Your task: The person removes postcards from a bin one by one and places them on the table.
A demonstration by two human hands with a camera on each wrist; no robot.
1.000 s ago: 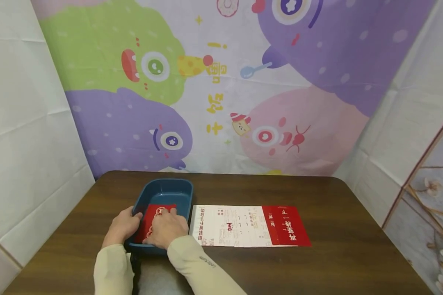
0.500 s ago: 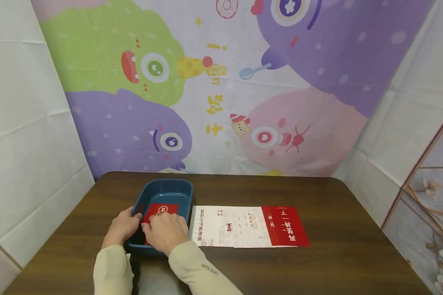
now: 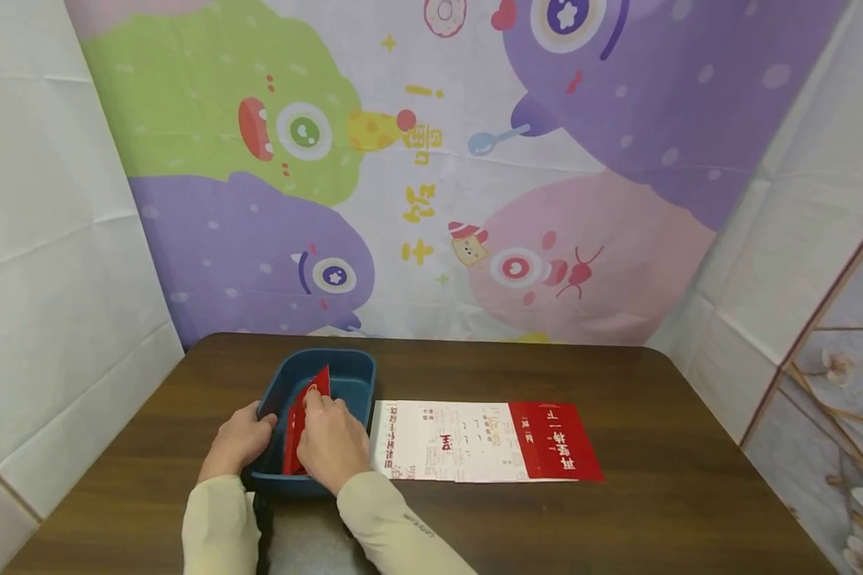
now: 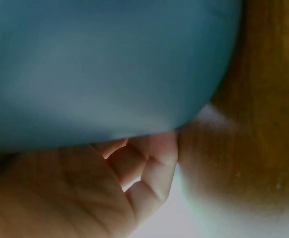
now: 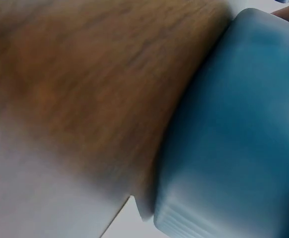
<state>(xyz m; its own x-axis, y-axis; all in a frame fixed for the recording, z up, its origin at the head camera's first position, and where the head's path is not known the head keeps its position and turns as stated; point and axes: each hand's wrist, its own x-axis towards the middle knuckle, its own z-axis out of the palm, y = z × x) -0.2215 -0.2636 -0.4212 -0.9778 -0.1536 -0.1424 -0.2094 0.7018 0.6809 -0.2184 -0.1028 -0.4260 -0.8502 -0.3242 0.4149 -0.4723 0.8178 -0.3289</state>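
Observation:
A deep blue rectangular bin stands on the left part of the table. My left hand grips its left rim; in the left wrist view the fingers curl against the blue outer wall. Inside the bin, my right hand pinches a flat red card-like piece with pale printing. That piece is tilted up on its long edge, its far corner pointing upward. The right wrist view shows mostly the bin's outer wall, with the right hand's grasp out of sight.
Right of the bin, white printed cards lie overlapping in a row, ending in a red card at the right. The brown wooden table reaches back to a cartoon-printed cloth.
The red piece has gone from lying flat in the bin to tilted up on its edge in the right hand's pinch. The left hand and the card row have stayed put.

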